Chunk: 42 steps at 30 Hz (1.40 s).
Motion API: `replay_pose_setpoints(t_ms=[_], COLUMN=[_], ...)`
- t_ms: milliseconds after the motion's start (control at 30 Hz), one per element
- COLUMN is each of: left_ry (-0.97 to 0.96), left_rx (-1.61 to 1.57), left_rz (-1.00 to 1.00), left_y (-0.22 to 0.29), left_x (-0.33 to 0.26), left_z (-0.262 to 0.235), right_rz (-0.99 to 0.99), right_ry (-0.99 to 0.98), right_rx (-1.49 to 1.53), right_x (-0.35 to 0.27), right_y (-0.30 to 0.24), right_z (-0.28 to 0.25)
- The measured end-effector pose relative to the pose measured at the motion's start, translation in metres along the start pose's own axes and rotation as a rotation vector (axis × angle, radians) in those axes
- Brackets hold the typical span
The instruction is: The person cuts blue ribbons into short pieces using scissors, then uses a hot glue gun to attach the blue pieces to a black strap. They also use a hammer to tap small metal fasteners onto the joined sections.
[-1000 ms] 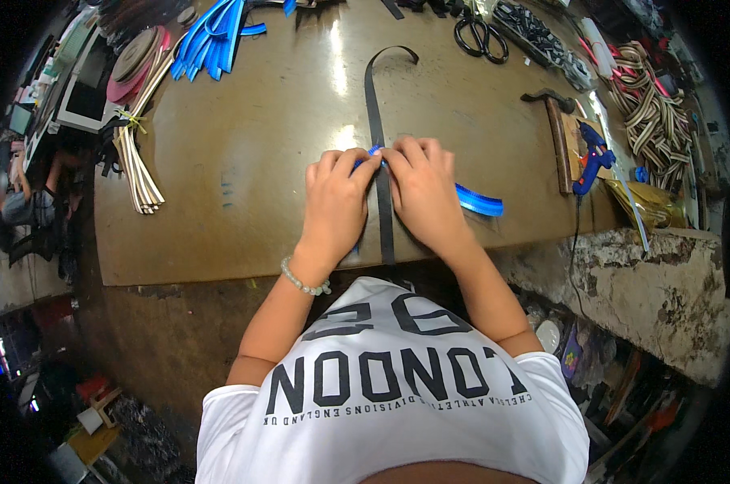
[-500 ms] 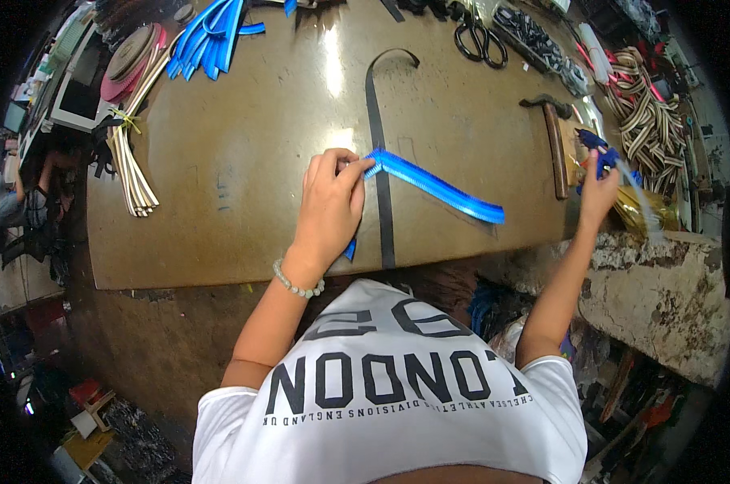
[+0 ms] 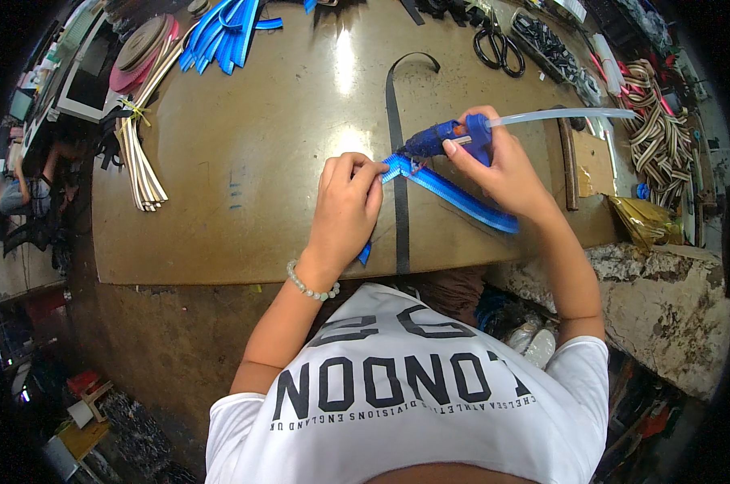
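My left hand point(image 3: 349, 206) is closed on a blue ribbed strip point(image 3: 462, 199), pinching it near its fold. One length of the strip runs off to the right across the table, and a short blue end shows below my left hand. A flat black strap point(image 3: 402, 218) passes beneath the fold. My right hand point(image 3: 504, 165) is wrapped round a blue glue gun point(image 3: 441, 139), whose dark nozzle points left at the fold. Whether the nozzle touches the strip I cannot tell. A long translucent glue stick point(image 3: 562, 116) sticks out of the gun's back.
Blue strips point(image 3: 223, 36) and bundled cream strips point(image 3: 139, 173) lie on the left of the brown table point(image 3: 300, 97). Black scissors point(image 3: 498, 50) and a tray of small black parts point(image 3: 546, 44) are far right, near a wooden-handled hammer point(image 3: 569, 165) and striped straps point(image 3: 655, 121).
My right hand has brought the glue gun from the table's right side leftward to the fold. My left hand keeps its pinch on the blue strip.
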<state>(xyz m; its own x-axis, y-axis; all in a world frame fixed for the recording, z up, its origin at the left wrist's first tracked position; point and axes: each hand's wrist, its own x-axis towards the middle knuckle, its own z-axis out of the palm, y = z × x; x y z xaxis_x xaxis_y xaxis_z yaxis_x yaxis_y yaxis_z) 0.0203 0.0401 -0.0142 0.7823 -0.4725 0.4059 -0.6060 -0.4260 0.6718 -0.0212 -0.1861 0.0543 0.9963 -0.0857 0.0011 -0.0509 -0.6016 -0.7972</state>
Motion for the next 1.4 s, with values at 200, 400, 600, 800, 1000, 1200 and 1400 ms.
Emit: replay_pose_setpoints(t_ms=[200,400,600,800,1000,1200,1400], left_ry=[0.014,0.019,0.024,0.004,-0.005,-0.033,-0.052], left_rx=[0.008,0.003,0.009,0.034,0.003,0.006,0.018], left_rz=[0.01,0.016,0.023,-0.009,-0.029,-0.083,-0.095], left_y=[0.0,-0.001,-0.003,-0.001,0.003,0.006,0.008], left_x=[-0.001,-0.002,-0.002,-0.003,0.0,0.0,0.003], left_z=[0.0,0.002,0.004,0.003,0.001,-0.001,-0.002], right_rz=[0.004,-0.05,-0.008,0.118,0.272,1.045,0.406], right_ry=[0.007,0.005,-0.052,-0.094,1.085,0.678,0.53], right_rx=[-0.054,-0.076,-0.066,0.024,-0.18,-0.87,-0.325], right_x=[-0.002,-0.016,-0.037,-0.055,-0.079,-0.139,-0.052], right_y=[0.0,0.001,-0.004,0.002,0.101,0.106,0.07], right_z=[0.001,0.002,0.004,-0.01,-0.089,-0.128,-0.118])
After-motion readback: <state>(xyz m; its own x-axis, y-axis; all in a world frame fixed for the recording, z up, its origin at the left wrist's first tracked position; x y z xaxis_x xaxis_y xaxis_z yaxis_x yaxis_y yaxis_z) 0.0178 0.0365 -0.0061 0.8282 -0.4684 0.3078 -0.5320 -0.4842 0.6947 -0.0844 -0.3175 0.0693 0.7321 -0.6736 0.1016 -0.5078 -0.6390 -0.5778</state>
